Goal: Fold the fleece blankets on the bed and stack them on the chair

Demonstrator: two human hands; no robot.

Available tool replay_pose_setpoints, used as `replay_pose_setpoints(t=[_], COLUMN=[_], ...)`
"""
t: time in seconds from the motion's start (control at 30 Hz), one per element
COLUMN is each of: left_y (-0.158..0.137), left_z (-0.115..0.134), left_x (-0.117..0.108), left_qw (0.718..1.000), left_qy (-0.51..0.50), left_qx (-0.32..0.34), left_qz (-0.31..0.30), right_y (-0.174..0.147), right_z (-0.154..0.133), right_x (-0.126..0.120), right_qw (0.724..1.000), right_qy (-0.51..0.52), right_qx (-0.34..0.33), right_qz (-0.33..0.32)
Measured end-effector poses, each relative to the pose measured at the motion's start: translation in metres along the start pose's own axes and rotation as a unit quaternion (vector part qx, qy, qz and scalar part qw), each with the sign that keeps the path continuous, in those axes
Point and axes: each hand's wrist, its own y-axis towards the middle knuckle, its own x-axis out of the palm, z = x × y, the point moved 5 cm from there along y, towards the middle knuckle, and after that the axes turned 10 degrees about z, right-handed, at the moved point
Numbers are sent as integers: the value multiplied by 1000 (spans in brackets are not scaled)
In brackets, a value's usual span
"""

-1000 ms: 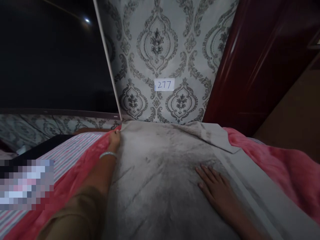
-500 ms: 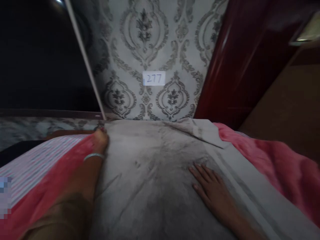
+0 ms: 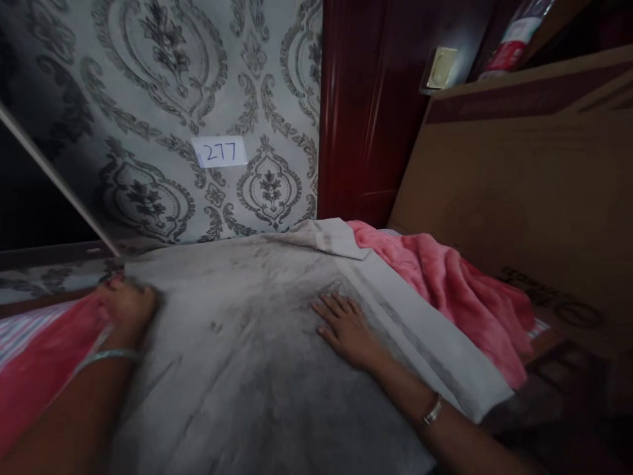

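Note:
A grey, stained cloth (image 3: 267,343) lies spread before me over a pink blanket (image 3: 435,277). At its far left edge, my left hand (image 3: 129,305) is closed with the fingers curled round the cloth's border, beside the pink blanket; the fingertips are partly hidden. My right hand (image 3: 349,330) rests flat on the right half of the cloth, fingers somewhat spread, holding nothing. Beyond it, a corner of the cloth is folded over near the far edge. Creases run across the left half.
Patterned wallpaper with a paper label (image 3: 220,152) reading 277 stands behind. To the right are a dark red door frame (image 3: 366,112), a switch (image 3: 442,68), a large cardboard box (image 3: 494,165) and a bottle (image 3: 512,43). A dark screen (image 3: 34,198) stands at the left.
My view has swung to the right, showing more of the box and the blanket's right side. My right hand stays flat on the cloth, my left at its far left edge.

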Motion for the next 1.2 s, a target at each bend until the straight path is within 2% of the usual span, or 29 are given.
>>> replay_pose_setpoints(t=[0.07,0.1,0.17,0.3,0.4,0.53,0.63,0.73,0.83,0.93,1.03,1.2], left_y=[-19,-32,-63,-137,-185,-210,-209,-206,-205,-207,-207,-208], left_z=[36,60,104,173,199,206,203,202,202,204,203,202], left_x=[-7,-9,-13,-20,-27,-34,-33,-31,-30,-30,-31,-29], left_qw=[996,987,963,918,912,918,916,917,917,917,917,917], left_qy=[2,-14,-49,-92,-83,-65,-64,-66,-69,-70,-75,-74], left_qx=[63,131,219,315,333,338,338,335,333,333,328,334], left_qz=[-56,-96,-149,-220,-223,-198,-208,-208,-206,-211,-213,-203], right_y=[1,2,3,2,0,6,21,41,61,84,107,149], right_z=[-1,-1,-1,-3,-6,4,36,82,114,134,148,164], right_x=[-2,-2,-4,-6,-6,-6,-11,-25,-43,-55,-55,-56], right_qw=[1000,1000,1000,1000,1000,998,997,1000,989,959,919,871], right_qy=[4,6,8,8,3,7,-2,-2,69,111,164,274], right_qx=[1,1,1,-2,-4,-49,-61,23,121,228,326,382], right_qz=[-5,-7,-12,-11,-7,-27,-53,-19,57,129,147,144])
